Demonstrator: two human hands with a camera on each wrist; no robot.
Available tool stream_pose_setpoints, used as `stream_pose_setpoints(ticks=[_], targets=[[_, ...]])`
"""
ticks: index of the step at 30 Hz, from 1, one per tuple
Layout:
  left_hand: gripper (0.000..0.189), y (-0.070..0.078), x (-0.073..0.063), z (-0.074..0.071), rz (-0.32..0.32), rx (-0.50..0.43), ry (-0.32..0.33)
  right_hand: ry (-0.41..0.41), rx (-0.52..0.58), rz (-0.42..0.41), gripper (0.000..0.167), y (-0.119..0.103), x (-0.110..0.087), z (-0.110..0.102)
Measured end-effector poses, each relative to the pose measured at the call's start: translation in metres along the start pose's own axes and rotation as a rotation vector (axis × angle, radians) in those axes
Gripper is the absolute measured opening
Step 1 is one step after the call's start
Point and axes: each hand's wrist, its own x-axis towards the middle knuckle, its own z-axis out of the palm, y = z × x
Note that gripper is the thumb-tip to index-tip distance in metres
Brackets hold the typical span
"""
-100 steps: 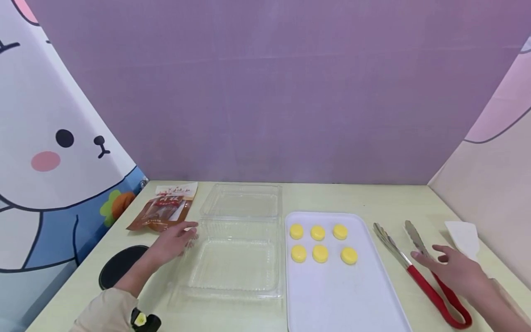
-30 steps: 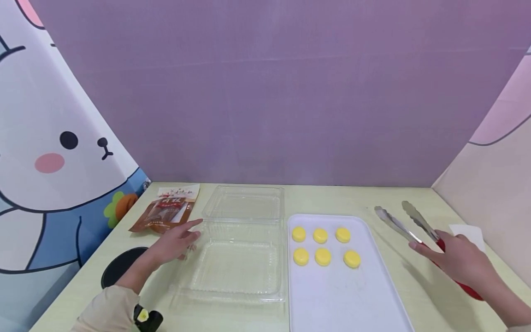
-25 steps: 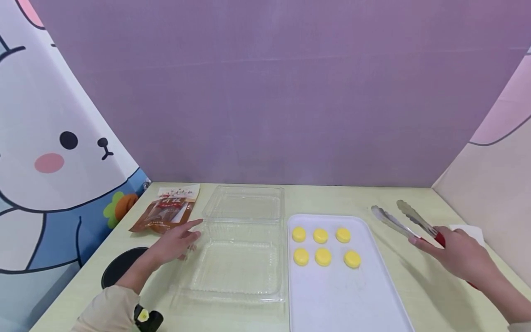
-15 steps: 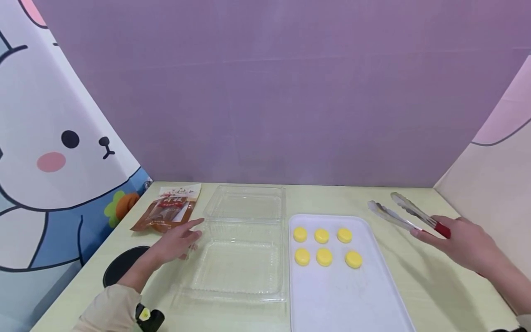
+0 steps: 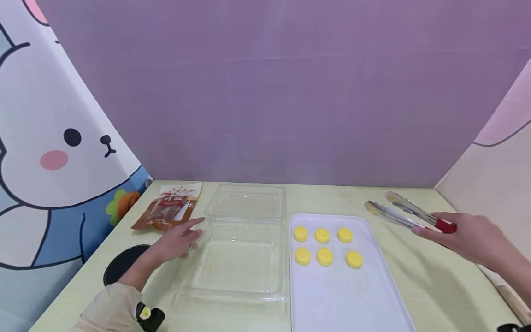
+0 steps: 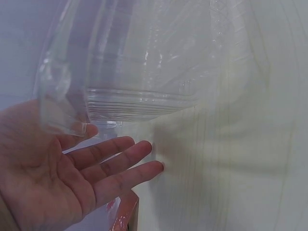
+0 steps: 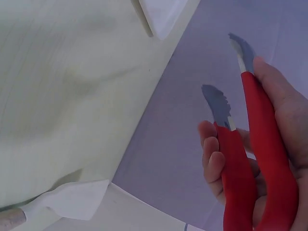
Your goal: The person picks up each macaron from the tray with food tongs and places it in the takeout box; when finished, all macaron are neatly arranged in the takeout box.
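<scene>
In the head view my right hand (image 5: 477,240) holds a pair of metal tongs with red handles (image 5: 445,226) above the table, right of the tray. The tips of the tongs stand apart with nothing between them. The right wrist view shows the fingers and thumb around both handles of the tongs (image 7: 267,139). My left hand (image 5: 176,242) is at the left rim of a clear plastic hinged box (image 5: 232,296), its lid folded back. In the left wrist view that hand (image 6: 53,178) has loosely straight fingers below the box rim (image 6: 62,127); whether they touch it is unclear.
A white tray (image 5: 344,295) beside the box bears several small round yellow pieces (image 5: 324,256) in two rows. Behind my left hand lies a brown food bag (image 5: 166,212). A black round object (image 5: 124,265) is partly under the left forearm. A white spatula (image 7: 77,199) lies at the right.
My right hand has taken hold of the tongs and lifted them off the table, moving up and slightly away. The tongs' tips have shifted left. The left hand stays at the box.
</scene>
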Motion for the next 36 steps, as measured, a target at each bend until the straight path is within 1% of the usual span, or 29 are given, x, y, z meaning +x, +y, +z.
stream_pose_setpoints(ticks=[5,12,15,18,21,28,30,33,36], targets=[[0.056,0.002,-0.002,0.0,-0.012,0.005,-0.007,-0.001,-0.012,-0.047,0.073,-0.003,-0.002,-0.003],[0.056,0.004,-0.003,-0.001,-0.019,0.014,-0.005,-0.063,-0.027,-0.088,0.071,-0.006,-0.007,-0.008],[0.057,0.004,-0.004,0.0,-0.021,0.016,-0.006,-0.063,-0.005,-0.125,0.067,-0.006,-0.01,-0.006],[0.057,0.004,-0.004,0.0,-0.022,0.02,-0.008,-0.045,0.029,-0.182,0.059,-0.008,-0.012,-0.003],[0.058,0.004,-0.003,0.0,-0.024,0.033,-0.01,-0.046,0.057,-0.236,0.053,-0.009,-0.014,0.0],[0.058,0.004,-0.003,0.001,-0.03,0.039,-0.013,-0.103,0.098,-0.315,0.042,-0.013,-0.018,0.009],[0.058,0.004,-0.003,0.001,-0.03,0.037,-0.012,-0.102,0.099,-0.342,0.039,-0.015,-0.019,0.013],[0.058,0.003,-0.003,0.001,-0.027,0.029,-0.013,-0.074,0.106,-0.391,0.034,-0.016,-0.021,0.02],[0.059,0.002,-0.003,0.001,-0.016,0.021,-0.015,-0.063,0.126,-0.414,0.031,-0.018,-0.023,0.026]])
